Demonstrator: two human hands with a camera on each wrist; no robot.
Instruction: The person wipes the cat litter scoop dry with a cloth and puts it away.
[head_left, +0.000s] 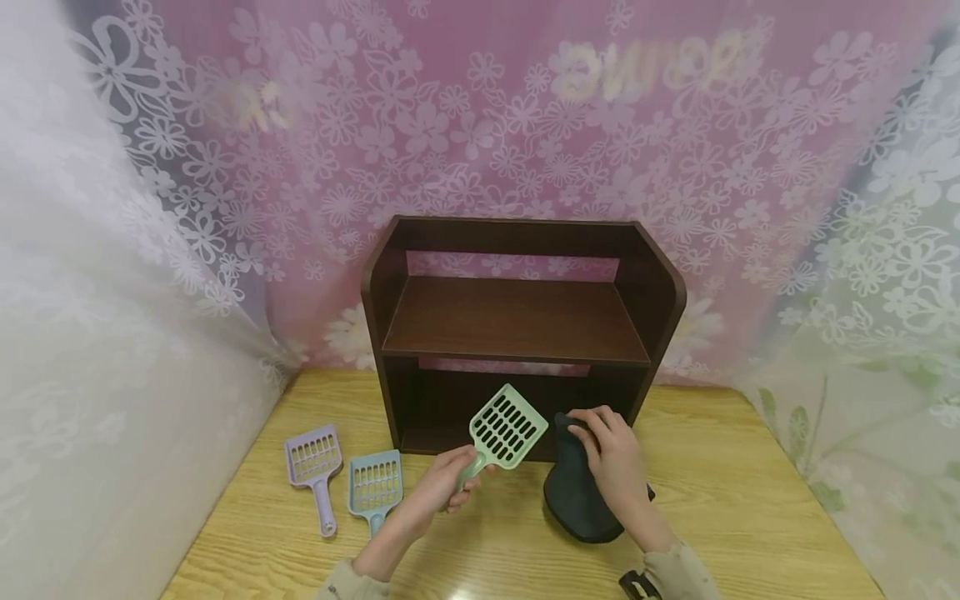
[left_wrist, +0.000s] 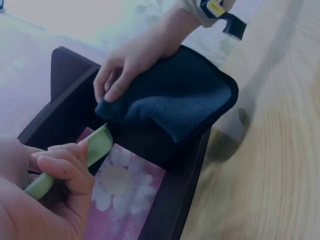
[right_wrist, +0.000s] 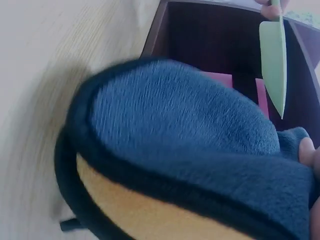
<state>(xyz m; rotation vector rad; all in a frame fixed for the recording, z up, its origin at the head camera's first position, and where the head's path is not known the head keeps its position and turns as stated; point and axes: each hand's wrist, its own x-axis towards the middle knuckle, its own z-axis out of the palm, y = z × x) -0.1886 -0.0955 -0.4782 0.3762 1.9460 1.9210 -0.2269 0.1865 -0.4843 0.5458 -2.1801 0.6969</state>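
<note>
My left hand grips the handle of a pale green slotted litter scoop, whose head points up and away in front of the shelf. In the left wrist view, curled fingers wrap round that handle. To the right, my right hand pinches one end of a dark blue cleaning cloth between thumb and fingers. Plush-looking and dark-edged, the cloth hangs folded in the right wrist view and shows a yellow-orange inner side. The scoop and the cloth are apart.
A dark brown two-tier shelf stands at the back of the wooden table. On the left lie a lilac litter scoop and a light blue litter scoop, the latter partly behind my left forearm. Floral curtains hang behind and at both sides.
</note>
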